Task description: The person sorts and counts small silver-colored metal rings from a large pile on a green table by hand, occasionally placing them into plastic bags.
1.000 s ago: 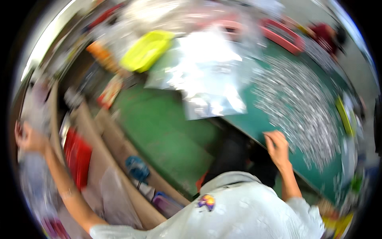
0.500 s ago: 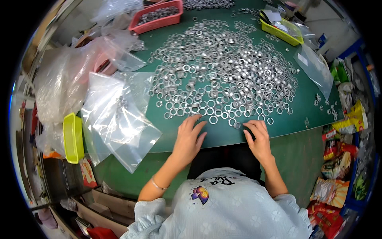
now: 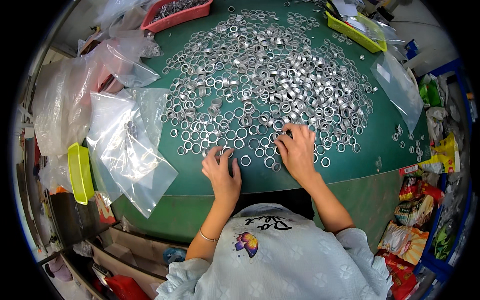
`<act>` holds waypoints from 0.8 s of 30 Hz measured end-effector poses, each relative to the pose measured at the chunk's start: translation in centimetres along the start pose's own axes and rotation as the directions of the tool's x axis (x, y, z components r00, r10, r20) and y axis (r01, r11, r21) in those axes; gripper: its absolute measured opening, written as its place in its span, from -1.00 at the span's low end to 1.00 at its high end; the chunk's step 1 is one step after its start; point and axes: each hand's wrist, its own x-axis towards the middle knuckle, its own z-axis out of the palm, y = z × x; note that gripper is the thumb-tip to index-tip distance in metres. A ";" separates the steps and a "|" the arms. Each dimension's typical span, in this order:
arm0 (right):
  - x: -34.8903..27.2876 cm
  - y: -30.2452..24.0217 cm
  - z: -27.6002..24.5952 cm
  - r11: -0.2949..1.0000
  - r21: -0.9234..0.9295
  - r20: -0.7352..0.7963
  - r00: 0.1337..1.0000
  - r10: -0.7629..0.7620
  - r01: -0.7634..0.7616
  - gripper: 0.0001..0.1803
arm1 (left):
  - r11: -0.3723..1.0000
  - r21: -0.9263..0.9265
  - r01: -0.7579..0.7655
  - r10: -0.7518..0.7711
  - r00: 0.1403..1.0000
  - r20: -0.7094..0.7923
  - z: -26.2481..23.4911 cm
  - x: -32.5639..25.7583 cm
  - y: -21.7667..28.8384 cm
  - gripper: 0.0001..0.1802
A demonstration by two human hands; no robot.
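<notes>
A wide heap of metal rings (image 3: 295, 85) is spread over the green tabletop, thickest toward the middle and right. My left hand (image 3: 222, 175) is at the near edge of the rings, fingers apart, its fingertips at a few flat-lying ones. Farther in, my right hand (image 3: 298, 150) reaches among the rings with its fingers bent and thumb apart from them. Its fingertips are beside a ring (image 3: 278, 125); whether they touch it I cannot tell. No ring shows lifted in either hand. A single ring (image 3: 245, 160) lies between the hands.
Clear plastic bags (image 3: 131, 150) cover the table's left side, with a yellow-green basket (image 3: 81, 175) beside them. A pink basket (image 3: 175, 17) of small metal parts stands at the back left. Another yellow-green basket (image 3: 357, 31) and a flat bag (image 3: 400, 87) are at right.
My right hand has moved forward and left into the rings. The left hand has shifted left, to the near rings there. The whole view has also shifted a little.
</notes>
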 end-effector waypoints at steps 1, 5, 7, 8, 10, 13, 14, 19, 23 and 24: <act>0.0 0.2 0.0 1.000 0.014 0.016 1.000 -0.009 0.009 -0.83 | 0.999 -0.034 -0.009 0.010 1.000 0.011 -0.4 -0.1 0.4 -0.62; -2.3 -0.3 -2.5 0.672 0.668 0.198 0.947 0.254 -0.320 -0.90 | 0.452 -0.682 0.575 -0.201 0.810 0.550 -2.0 -1.8 2.7 -0.63; -4.3 -0.8 -2.8 0.052 0.881 0.442 0.857 0.264 -0.470 -0.87 | 0.090 -0.618 0.781 -0.155 0.624 0.766 -2.5 -1.4 4.5 -0.60; -5.0 -1.4 -3.3 -0.230 0.813 0.580 0.778 0.240 -0.535 -0.85 | -0.091 -0.527 0.845 -0.098 0.519 0.849 -2.6 -1.4 4.9 -0.58; -6.4 -1.7 -3.2 -0.522 0.664 0.690 0.707 0.153 -0.535 -0.79 | 0.101 -0.596 0.797 -0.024 0.600 0.799 -2.0 -2.3 4.2 -0.57; -6.8 -2.5 -3.6 -0.438 0.707 0.689 0.681 0.249 -0.555 -0.82 | 0.181 -0.694 0.697 0.072 0.694 0.716 -1.8 -2.9 3.9 -0.52; -6.9 -2.8 -3.7 -0.329 0.755 0.651 0.710 0.268 -0.568 -0.83 | 0.165 -0.729 0.664 0.097 0.725 0.682 -1.7 -3.1 4.0 -0.50; -6.8 -4.4 -4.0 0.039 0.841 0.515 0.820 0.249 -0.540 -0.85 | 0.231 -0.755 0.614 0.070 0.763 0.642 -2.1 -3.4 4.8 -0.47; -7.1 -4.7 -4.1 0.302 0.814 0.437 0.866 0.243 -0.495 -0.86 | 0.188 -0.778 0.599 0.044 0.786 0.617 -1.7 -3.8 4.6 -0.51; -7.2 -4.7 -4.0 0.364 0.803 0.405 0.880 0.248 -0.472 -0.86 | 0.165 -0.788 0.593 0.046 0.794 0.607 -1.6 -3.9 4.5 -0.53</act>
